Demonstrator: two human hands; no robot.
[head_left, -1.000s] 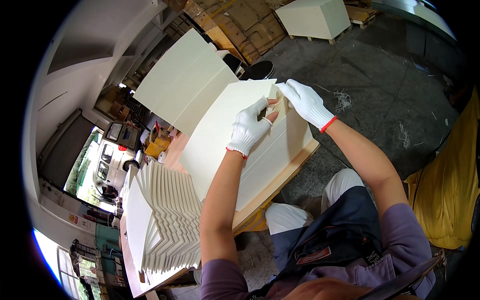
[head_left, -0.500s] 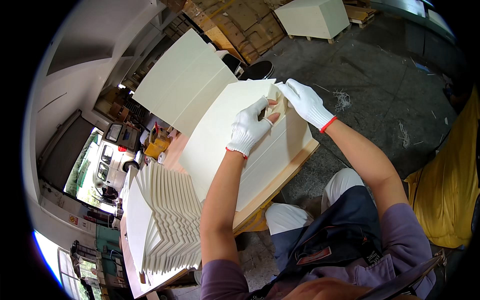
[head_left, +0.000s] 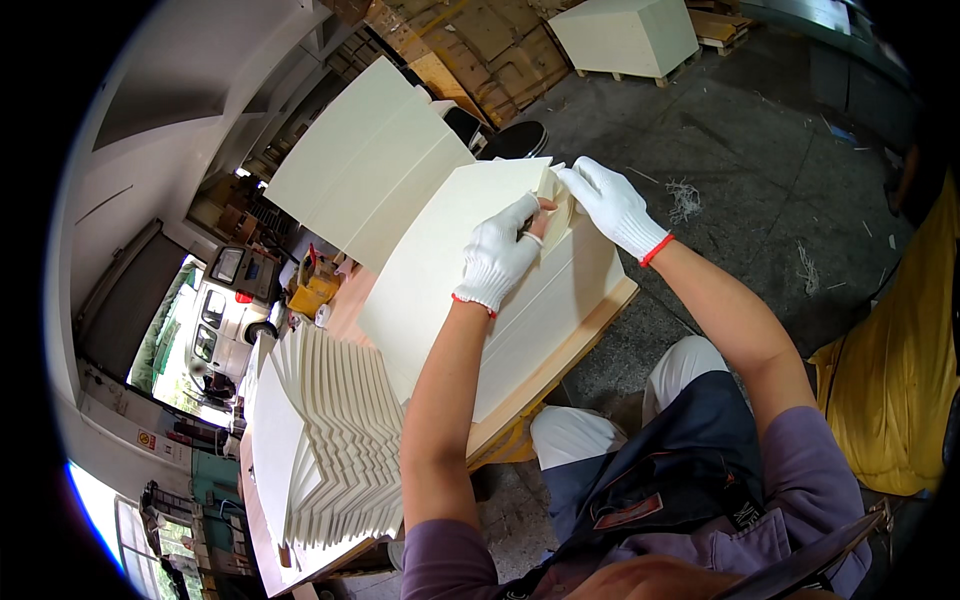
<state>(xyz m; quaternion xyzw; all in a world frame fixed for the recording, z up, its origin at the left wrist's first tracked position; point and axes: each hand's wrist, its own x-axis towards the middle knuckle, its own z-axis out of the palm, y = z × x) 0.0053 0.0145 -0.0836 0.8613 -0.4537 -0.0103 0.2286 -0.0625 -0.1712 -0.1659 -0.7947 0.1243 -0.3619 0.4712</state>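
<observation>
A stack of large cream-white cardboard sheets with scored lines lies in front of me. My left hand, in a white glove with a red cuff and some bare fingertips, is closed on a sheet's edge near the far right corner. My right hand, gloved the same way, grips the same corner from the right with its fingers bent over the edge. Between the hands the sheet edges bend up and stand slightly apart. The fingertips of my right hand are partly hidden.
A pile of zigzag-folded cardboard stands at the left on the table. Another pile of sheets rises behind. A round black stool, a white block on a pallet and a yellow cloth are around the floor.
The fingers of my left hand have curled in a little at the sheet edge, and the bent edges between the hands have shifted slightly. My right hand stays almost in place.
</observation>
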